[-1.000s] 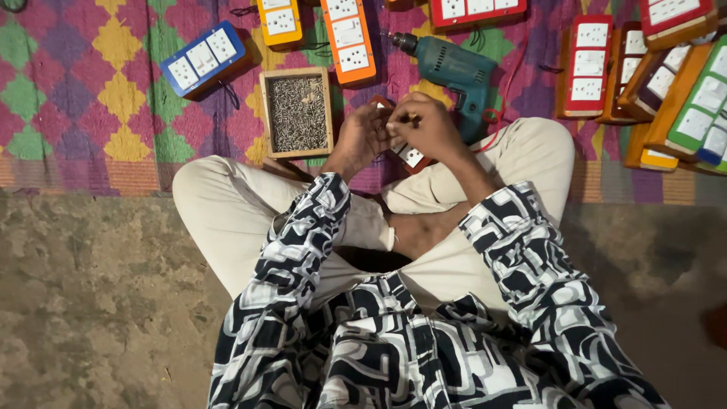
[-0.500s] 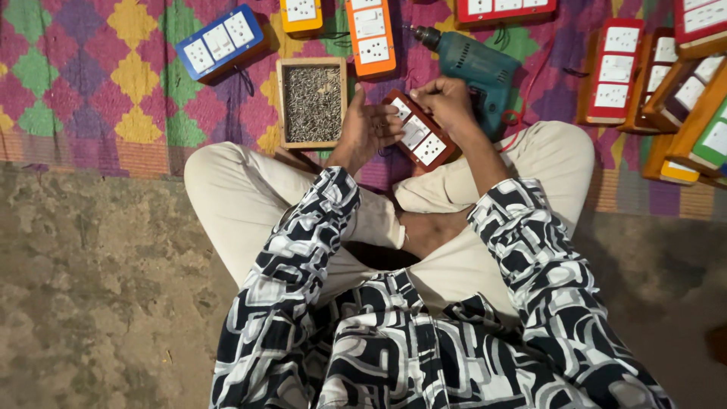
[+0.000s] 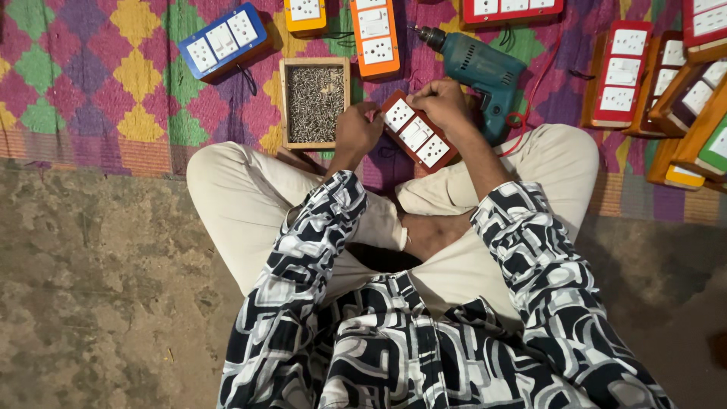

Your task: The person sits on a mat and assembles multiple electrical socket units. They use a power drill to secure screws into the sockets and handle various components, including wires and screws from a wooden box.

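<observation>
Above crossed legs in pale trousers (image 3: 250,204), between the two hands: a red switch board (image 3: 416,133) with three white plates on its face, tilted, one end up near the fingers and the other end down toward the lap. Left hand (image 3: 357,130) closed on the board's upper left end, fingers curled around the edge. Right hand (image 3: 443,104) clamped over the top of the board, thumb and fingers pinching near its upper corner; too small to tell if something tiny sits between them. Both hands close together, nearly touching over the board.

Just beyond the left hand, flat on the colourful patterned mat (image 3: 91,83): a shallow wooden box (image 3: 314,102) full of small grey screws. Right behind the right hand: a teal power drill (image 3: 478,70) lying on its side, a red cord (image 3: 530,98) looping beside it.

Farther up on the mat: a blue switch board (image 3: 225,40) at a slant, a small yellow one (image 3: 305,14), an orange one (image 3: 375,35) and a long red one (image 3: 509,9) at the top edge. Off to the right: a cluster of more boards (image 3: 666,83) with wooden sides, red, yellow and green. Black and white patterned sleeves (image 3: 318,250) low down, bare concrete floor (image 3: 91,288) on the left.
</observation>
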